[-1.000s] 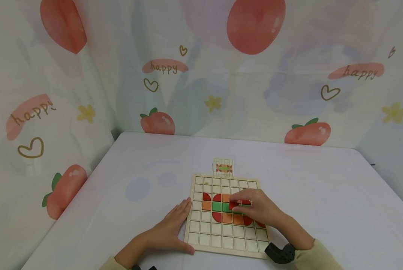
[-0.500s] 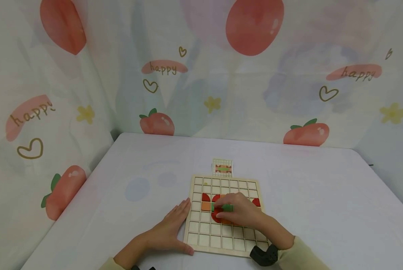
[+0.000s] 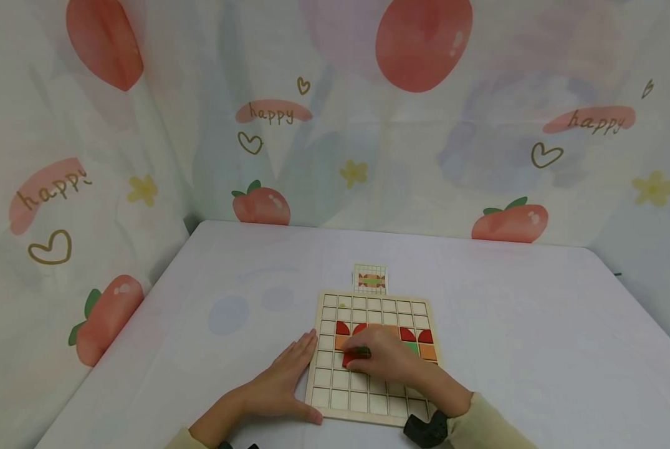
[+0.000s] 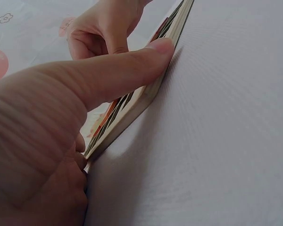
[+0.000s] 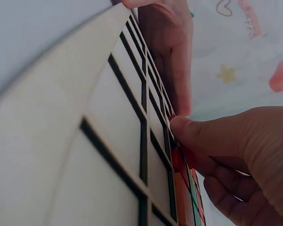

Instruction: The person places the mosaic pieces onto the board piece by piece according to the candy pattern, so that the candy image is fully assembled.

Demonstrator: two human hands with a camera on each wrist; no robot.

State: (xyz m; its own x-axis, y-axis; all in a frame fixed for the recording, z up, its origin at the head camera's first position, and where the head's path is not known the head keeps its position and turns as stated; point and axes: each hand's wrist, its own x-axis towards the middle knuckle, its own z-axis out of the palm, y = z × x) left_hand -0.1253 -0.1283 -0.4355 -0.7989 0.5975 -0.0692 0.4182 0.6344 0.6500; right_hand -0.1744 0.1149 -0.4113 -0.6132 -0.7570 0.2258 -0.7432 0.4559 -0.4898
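Note:
A square wooden grid board [image 3: 341, 399] lies on the table. My right hand [image 3: 389, 355] pinches a red tile [image 3: 348, 360] between thumb and fingers, low over the board's left-middle cells. In the right wrist view the thumb [image 5: 203, 134] is right at the grid, with a bit of red at its tip. Red, orange and green tiles fill cells across the middle rows, including an orange tile [image 3: 427, 352]; the hand hides several. My left hand [image 3: 281, 381] lies along the board's left side, fingers straight, thumb [image 4: 132, 68] at the near-left corner.
A small pattern card [image 3: 370, 274] with a red, orange and green design lies just beyond the board's far edge. The white-covered table [image 3: 514, 299] extends around it. Printed cloth walls [image 3: 413, 143] stand at the back and left.
My right hand has moved left across the board with the red tile, from the centre to the left-middle cells. Red, green and orange tiles on the right came into view. The left hand stays put.

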